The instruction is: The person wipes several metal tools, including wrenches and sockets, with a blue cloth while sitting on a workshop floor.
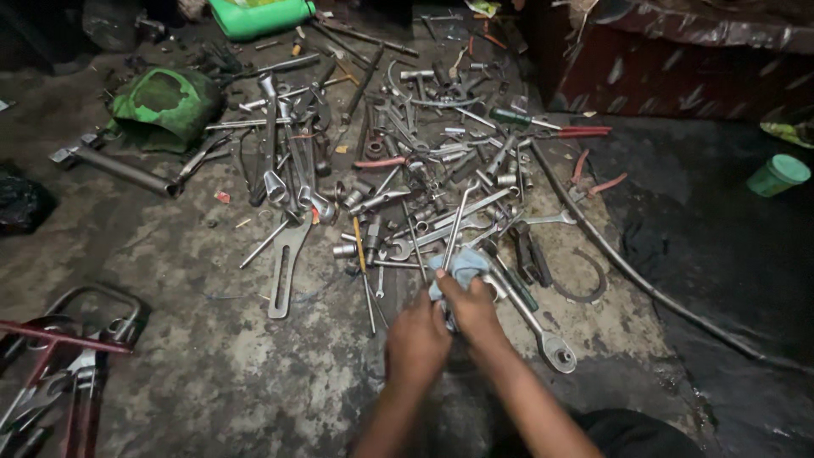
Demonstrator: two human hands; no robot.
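Fingers (454, 293) of both hands pinching pale blue rag (459, 265), forearms crossed over tools (407, 170)

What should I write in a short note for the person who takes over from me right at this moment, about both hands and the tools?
Left hand: closed, low over the floor, next to the right one; what it grips is hidden.
Right hand: pressing a light blue cloth around a long metal tool whose shaft sticks out toward the pile.
Things: a big pile of spanners and sockets lies on the concrete floor ahead. A ratchet handle lies just right of the hands, red-handled pliers farther back.
Done: one tool is in the cloth.
Left: the pile lies loose and unsorted.
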